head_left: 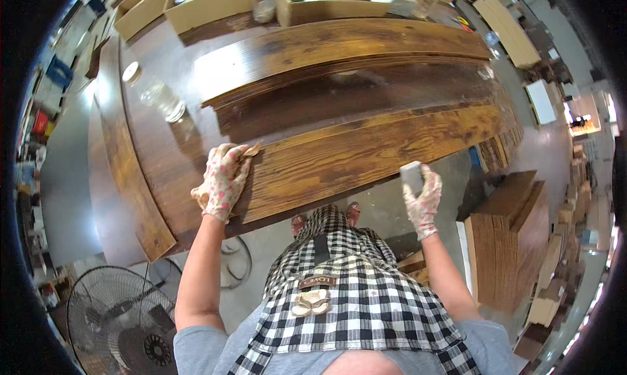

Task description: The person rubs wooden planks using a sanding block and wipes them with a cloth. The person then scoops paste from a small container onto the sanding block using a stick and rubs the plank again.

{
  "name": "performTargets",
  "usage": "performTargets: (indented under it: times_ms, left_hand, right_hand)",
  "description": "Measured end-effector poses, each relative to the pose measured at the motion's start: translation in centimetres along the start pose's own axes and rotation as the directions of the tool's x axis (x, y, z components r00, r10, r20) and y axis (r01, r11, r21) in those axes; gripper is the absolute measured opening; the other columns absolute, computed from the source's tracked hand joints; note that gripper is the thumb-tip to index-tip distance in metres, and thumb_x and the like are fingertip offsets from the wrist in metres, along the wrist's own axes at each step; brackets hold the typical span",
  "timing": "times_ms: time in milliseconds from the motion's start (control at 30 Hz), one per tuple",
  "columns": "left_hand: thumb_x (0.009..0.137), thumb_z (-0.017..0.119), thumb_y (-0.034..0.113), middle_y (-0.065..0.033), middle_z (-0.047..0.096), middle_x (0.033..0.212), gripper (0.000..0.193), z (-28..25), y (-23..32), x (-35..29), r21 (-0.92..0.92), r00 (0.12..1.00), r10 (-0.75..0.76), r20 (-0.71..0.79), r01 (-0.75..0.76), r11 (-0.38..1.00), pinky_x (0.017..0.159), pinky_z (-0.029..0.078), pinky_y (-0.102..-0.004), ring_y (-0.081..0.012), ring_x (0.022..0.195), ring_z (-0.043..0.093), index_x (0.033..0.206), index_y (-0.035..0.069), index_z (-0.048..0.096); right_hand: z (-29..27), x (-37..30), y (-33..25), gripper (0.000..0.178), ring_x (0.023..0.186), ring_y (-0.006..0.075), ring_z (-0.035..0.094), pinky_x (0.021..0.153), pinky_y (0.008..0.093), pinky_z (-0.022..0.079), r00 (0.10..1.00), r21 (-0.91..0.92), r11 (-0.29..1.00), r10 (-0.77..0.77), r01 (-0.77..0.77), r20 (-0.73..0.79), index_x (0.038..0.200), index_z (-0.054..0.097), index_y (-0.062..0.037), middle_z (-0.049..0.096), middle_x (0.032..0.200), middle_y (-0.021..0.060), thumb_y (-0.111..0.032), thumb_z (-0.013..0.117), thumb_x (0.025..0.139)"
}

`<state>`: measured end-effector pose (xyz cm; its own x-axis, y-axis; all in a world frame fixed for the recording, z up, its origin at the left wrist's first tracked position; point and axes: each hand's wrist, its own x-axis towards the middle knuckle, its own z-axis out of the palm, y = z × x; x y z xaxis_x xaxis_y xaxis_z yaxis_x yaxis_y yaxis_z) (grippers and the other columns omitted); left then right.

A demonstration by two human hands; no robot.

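Note:
A wood-grained brown board (366,146) lies along the near side of the dark table. My left hand (224,179), in a white glove with pink dots, rests at the board's left end, closed on a crumpled brownish rag (252,150) that pokes out by the fingers. My right hand (424,202), gloved alike, is held off the board's near edge toward the right. Its fingers are wrapped round a small grey-white block (411,176). A clear bottle with a white cap (163,101) stands on the table beyond my left hand.
Behind the board lies a stack of similar boards (339,45). Another board (127,159) runs along the left side. Cardboard boxes (215,13) line the far edge. A floor fan (124,323) stands at lower left, and stacked brown panels (503,244) at right.

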<state>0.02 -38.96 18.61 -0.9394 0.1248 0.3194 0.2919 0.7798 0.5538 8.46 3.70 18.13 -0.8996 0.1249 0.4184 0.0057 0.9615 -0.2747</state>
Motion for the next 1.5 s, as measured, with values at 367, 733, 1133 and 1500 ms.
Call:
performTargets:
  times_ms: [367, 733, 1133, 1500]
  left_hand:
    - [0.078, 0.067, 0.007, -0.0116, 0.058, 0.102, 0.028, 0.5, -0.8, -0.5, 0.046, 0.999, 0.042, -0.023, -0.041, 0.998, 0.086, 0.045, -0.0393, -0.0302, 0.097, 0.054, 0.106, 0.007, 0.063]
    - [0.078, 0.066, 0.006, -0.0119, 0.060, 0.102, 0.027, 0.6, -1.1, -0.2, 0.070, 0.993, 0.107, -0.050, -0.103, 0.992, 0.087, 0.044, -0.0411, -0.0314, 0.095, 0.054, 0.105, 0.007, 0.064]
    - [0.083, 0.064, 0.007, -0.0117, 0.061, 0.099, 0.022, 0.2, 0.0, 0.2, 0.133, 0.997, 0.082, -0.002, -0.080, 0.988, 0.084, 0.044, -0.0412, -0.0301, 0.094, 0.055, 0.106, 0.006, 0.063]
    - [0.085, 0.063, -0.001, -0.0129, 0.056, 0.108, 0.028, 7.7, 12.1, 4.4, -0.209, 0.935, 0.145, -0.325, -0.221, 0.953, 0.084, 0.047, -0.0357, -0.0269, 0.097, 0.056, 0.112, 0.006, 0.062]
  right_hand:
    - [0.4, 1.5, -4.5, 0.056, 0.093, 0.0267, 0.053, 0.080, 0.0412, 0.047, 0.997, 0.039, 0.996, -0.079, 0.079, -0.004, 0.116, 0.052, -0.0007, 0.053, 0.101, 0.0158, -0.034, 0.070, 0.075]
    - [1.8, 0.9, -4.8, 0.061, 0.099, 0.0306, 0.051, 0.088, 0.0449, 0.045, 1.000, 0.048, 0.999, -0.021, 0.021, 0.011, 0.122, 0.050, -0.0046, 0.052, 0.100, 0.0164, -0.039, 0.067, 0.075]
    - [0.8, 2.5, -1.1, 0.056, 0.098, 0.0275, 0.054, 0.077, 0.0397, 0.051, 0.997, -0.039, 0.996, 0.078, -0.078, 0.004, 0.124, 0.050, -0.0085, 0.054, 0.103, 0.0160, -0.034, 0.065, 0.076]
    - [-2.7, 8.0, 9.1, 0.043, 0.086, 0.0288, 0.055, 0.072, 0.0423, 0.049, 0.954, 0.151, 0.960, 0.258, -0.235, -0.155, 0.108, 0.059, -0.0056, 0.055, 0.095, 0.0168, -0.035, 0.067, 0.077]
